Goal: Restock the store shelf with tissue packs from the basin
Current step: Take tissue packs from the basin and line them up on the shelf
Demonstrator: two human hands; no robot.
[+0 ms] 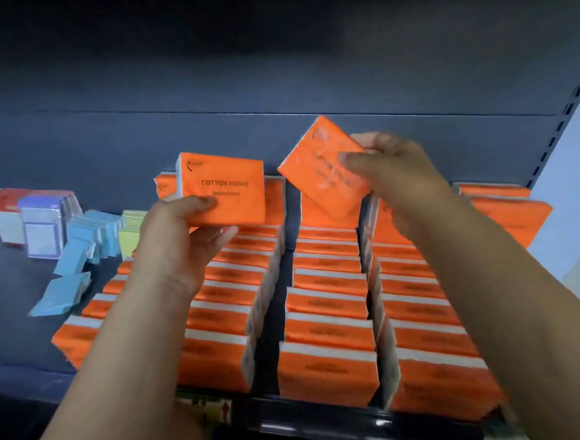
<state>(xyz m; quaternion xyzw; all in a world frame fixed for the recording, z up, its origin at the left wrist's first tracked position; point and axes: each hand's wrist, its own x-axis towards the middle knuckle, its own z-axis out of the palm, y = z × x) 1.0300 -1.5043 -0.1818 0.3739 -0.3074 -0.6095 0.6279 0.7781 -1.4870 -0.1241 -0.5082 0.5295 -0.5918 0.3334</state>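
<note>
My left hand (184, 236) pinches an upright tissue pack (230, 188) by its lower edge. My right hand (398, 179) pinches a tilted pack (314, 173). Both are held above the stocked rows (325, 329) on the shelf (6, 323). I judge the packs light, soft and film-slick, so grip them gently across an edge.

We see the left hand (174, 232) gripping an upright orange tissue pack (225, 189) and the right hand (391, 172) pinching a tilted orange pack (316, 173) — both above rows of orange packs (326, 325) on the dark shelf (8, 303); blue packs (84, 240) lie left.
</note>
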